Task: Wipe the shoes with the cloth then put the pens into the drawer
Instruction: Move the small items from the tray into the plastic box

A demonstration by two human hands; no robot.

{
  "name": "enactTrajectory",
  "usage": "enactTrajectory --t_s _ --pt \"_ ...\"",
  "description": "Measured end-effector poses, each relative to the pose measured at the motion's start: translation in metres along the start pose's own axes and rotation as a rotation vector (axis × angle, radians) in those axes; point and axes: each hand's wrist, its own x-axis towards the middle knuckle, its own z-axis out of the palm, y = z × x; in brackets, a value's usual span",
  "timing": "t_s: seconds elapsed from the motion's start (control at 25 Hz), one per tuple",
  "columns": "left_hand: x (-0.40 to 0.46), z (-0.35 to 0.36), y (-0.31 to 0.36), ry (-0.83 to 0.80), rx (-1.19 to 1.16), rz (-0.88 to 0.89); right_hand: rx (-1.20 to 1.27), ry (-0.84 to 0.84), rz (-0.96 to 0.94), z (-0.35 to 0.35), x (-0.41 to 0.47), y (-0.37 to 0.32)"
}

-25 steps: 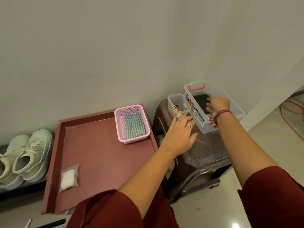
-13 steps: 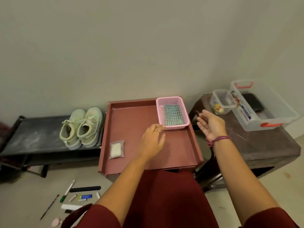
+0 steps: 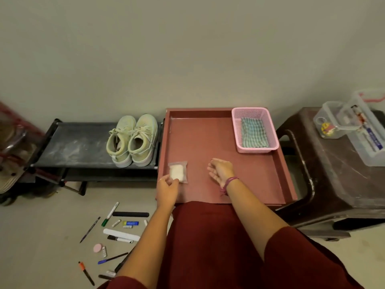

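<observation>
A pair of pale green shoes (image 3: 133, 139) stands on a low black rack (image 3: 79, 147) at the left. On the red tray (image 3: 208, 126) lies a small clear bag with a white cloth (image 3: 177, 172) inside. My left hand (image 3: 167, 187) pinches the near edge of that bag. My right hand (image 3: 221, 171) hovers palm up over the tray's middle, fingers relaxed, holding nothing. A pink basket (image 3: 255, 130) at the tray's far right corner holds a folded checked cloth (image 3: 253, 133). Several pens (image 3: 110, 213) and markers lie scattered on the floor at lower left.
A dark brown stool (image 3: 333, 170) at the right carries a small clear tub (image 3: 333, 119) and a larger clear box (image 3: 373, 130). A bag and wheeled thing (image 3: 12, 151) sit at the far left. A plain wall runs behind everything.
My view has swung left from the stool to the tray. My left hand moved from the tray's middle to the bagged cloth and took its edge. My right hand came over the tray.
</observation>
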Motion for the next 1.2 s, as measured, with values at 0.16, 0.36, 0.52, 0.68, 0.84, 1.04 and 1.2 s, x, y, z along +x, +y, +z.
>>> enactTrajectory --t_s 0.16,0.36,0.52,0.68,0.84,1.04,1.2 --pt "0.011 0.000 -0.009 -0.058 -0.206 -0.222 -0.261 -0.069 0.005 0.030 0.028 0.020" --pt "0.017 0.007 -0.003 -0.094 -0.310 -0.269 -0.568 -0.155 -0.069 0.064 0.054 0.021" --pt "0.023 0.017 -0.004 -0.018 -0.454 -0.346 -0.745 -0.179 -0.095 0.078 0.071 0.022" --pt "0.017 0.026 0.000 0.061 -0.650 -0.400 -0.609 -0.219 -0.011 0.071 0.064 0.020" --pt "0.010 0.022 0.008 -0.070 -0.825 -0.392 -0.259 -0.251 0.092 0.047 0.037 0.007" --pt "-0.011 0.015 0.028 -0.332 -0.821 -0.175 0.048 -0.299 0.049 0.007 -0.016 -0.029" --pt "-0.044 0.028 0.054 -0.456 -0.820 -0.068 -0.072 -0.323 -0.072 -0.035 -0.057 -0.051"
